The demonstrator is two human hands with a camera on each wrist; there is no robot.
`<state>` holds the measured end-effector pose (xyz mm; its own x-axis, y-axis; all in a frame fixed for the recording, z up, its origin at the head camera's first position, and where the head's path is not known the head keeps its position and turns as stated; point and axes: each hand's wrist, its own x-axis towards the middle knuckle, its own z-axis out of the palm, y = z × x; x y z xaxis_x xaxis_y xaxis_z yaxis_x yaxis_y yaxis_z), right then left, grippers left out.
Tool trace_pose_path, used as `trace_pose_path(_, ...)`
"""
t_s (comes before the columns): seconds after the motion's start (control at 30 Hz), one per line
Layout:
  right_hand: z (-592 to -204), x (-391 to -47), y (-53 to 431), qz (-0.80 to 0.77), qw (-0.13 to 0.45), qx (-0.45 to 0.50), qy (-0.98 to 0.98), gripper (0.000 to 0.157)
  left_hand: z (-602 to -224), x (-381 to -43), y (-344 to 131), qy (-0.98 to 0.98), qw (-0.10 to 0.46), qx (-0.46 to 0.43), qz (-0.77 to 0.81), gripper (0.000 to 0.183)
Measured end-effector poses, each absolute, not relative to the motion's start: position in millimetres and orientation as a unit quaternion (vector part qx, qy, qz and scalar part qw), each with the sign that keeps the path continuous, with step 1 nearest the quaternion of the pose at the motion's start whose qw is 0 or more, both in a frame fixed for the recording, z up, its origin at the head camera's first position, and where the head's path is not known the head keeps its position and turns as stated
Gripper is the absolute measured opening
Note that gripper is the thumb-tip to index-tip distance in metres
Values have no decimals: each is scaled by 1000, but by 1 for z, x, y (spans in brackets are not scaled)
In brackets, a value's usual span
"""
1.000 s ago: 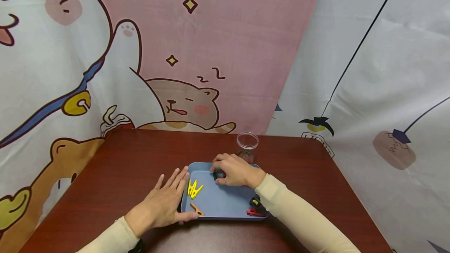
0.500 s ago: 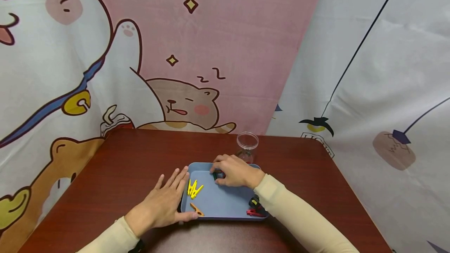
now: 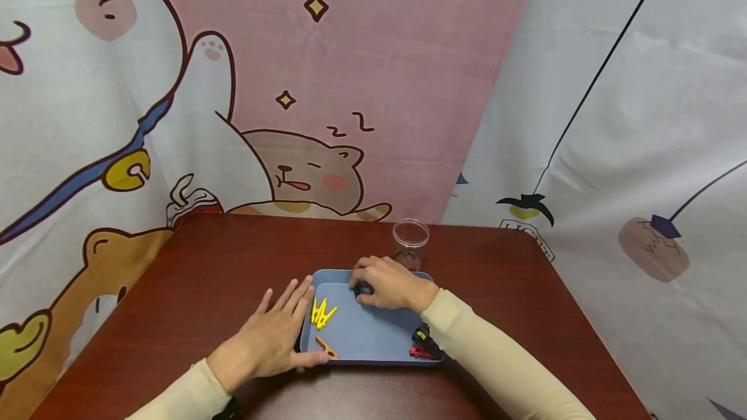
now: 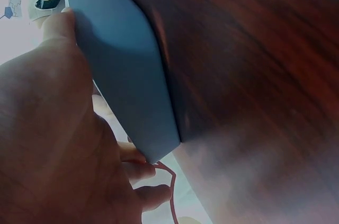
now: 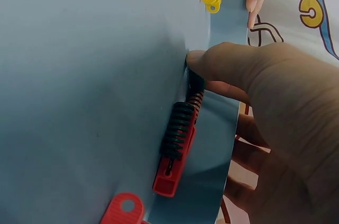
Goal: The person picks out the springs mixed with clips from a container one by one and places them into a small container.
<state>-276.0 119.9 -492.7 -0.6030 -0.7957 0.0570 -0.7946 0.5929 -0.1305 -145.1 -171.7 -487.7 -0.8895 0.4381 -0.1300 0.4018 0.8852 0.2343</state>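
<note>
My left hand [image 3: 268,332] lies along the left rim of the light blue tray [image 3: 373,342], fingers straight and thumb at the front left corner. In the tray, my right hand [image 3: 391,282] is at the back, pinching a dark green clip [image 5: 195,82] between thumb and finger; most of it is hidden. Beside it in the right wrist view lies a red clip [image 5: 168,179] with a dark coil spring. Yellow clothespins [image 3: 322,314] lie by the tray's left wall. An orange clothespin [image 3: 327,347] is near my left thumb. A red clothespin [image 3: 421,352] sits at the front right.
A clear jar [image 3: 411,238] stands just behind the tray, with something dark low inside. The brown table [image 3: 257,248] spreads around the tray. Behind it hangs a cloth with cartoon animals [image 3: 315,174]. A black wrist device [image 3: 424,336] shows near my right cuff.
Hardly anything differs: the right fingers shift very slightly at the dark green clip. The left hand and tray stay put.
</note>
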Motion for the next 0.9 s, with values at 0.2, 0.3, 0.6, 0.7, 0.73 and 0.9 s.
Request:
trace_pose_path(0.2,-491,-276,120,-73,1,-447,892,31,-487,-146,-171,967,90,217,102,136)
trace_pose_path(0.3,-490,-275,119,-74,0,-448,891,31,-487,-145,-171,966,92,216,104,136)
trace_pose_path(0.6,-486,-273,118,-84,-9,-450,889,30,-487,-145,-171,966,91,218,108,136)
trace_pose_path(0.7,-485,-272,119,-84,-10,-448,890,30,-487,-144,-171,965,90,219,110,136)
trace_pose_path(0.73,-484,-272,119,-83,-11,-447,891,30,-487,-144,-171,965,90,219,110,136)
trace_pose_path(0.9,-481,-271,120,-88,-12,-440,894,30,-487,-144,-171,965,92,218,110,136)
